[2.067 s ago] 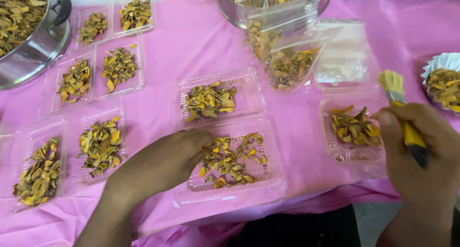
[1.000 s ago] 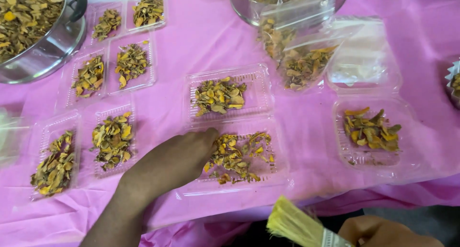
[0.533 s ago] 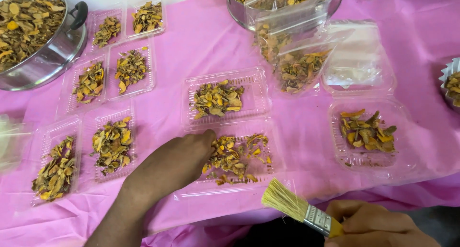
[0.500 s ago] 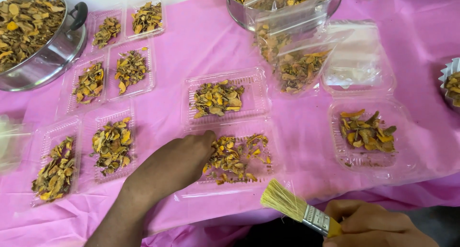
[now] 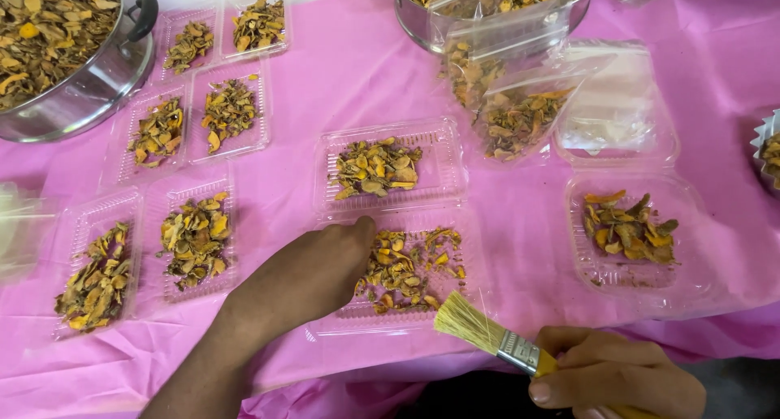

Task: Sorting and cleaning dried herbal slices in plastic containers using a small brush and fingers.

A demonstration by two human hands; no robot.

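left hand: flat, fingers together, steadying clear clamshell tray of dried yellow chips | right hand: clamped on paintbrush, bristles now risen to tray's near rim

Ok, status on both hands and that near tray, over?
Left hand rests on near clear tray of dried yellow chips. Right hand grips paintbrush, bristles at the tray's front edge. Nothing in the way.
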